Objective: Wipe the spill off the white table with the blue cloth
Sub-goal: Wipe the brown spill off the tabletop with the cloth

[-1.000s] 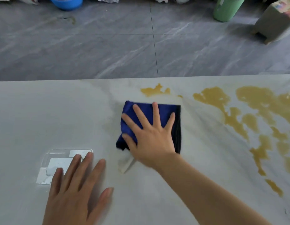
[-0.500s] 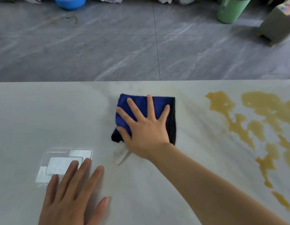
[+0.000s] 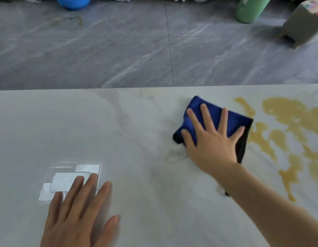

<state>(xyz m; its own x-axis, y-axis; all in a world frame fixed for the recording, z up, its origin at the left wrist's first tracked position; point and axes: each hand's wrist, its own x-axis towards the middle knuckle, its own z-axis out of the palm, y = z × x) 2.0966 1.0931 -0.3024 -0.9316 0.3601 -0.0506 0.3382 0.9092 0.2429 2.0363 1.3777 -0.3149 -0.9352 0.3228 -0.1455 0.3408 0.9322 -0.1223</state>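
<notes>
- Blue cloth, folded, dark underside showing along its right and near edges; lies on the white table right of centre, toward the far edge.
- Right hand: flat on the cloth, fingers straight and spread wide, pressing it down; palm overhangs the cloth's near edge. Slight motion blur at the fingertips.
- Spill: yellow-brown liquid in irregular patches on the right part of the table; the cloth's right edge touches its leftmost patches. Runs out of view at the right.
- Left hand: flat on the table at near left, fingers straight and loosely spread, holding nothing.
- Clear plastic tray just beyond the left hand's fingertips; fingers overlap its near edge.
- Grey tiled floor beyond the table; blue basin far left, green bin far right.
</notes>
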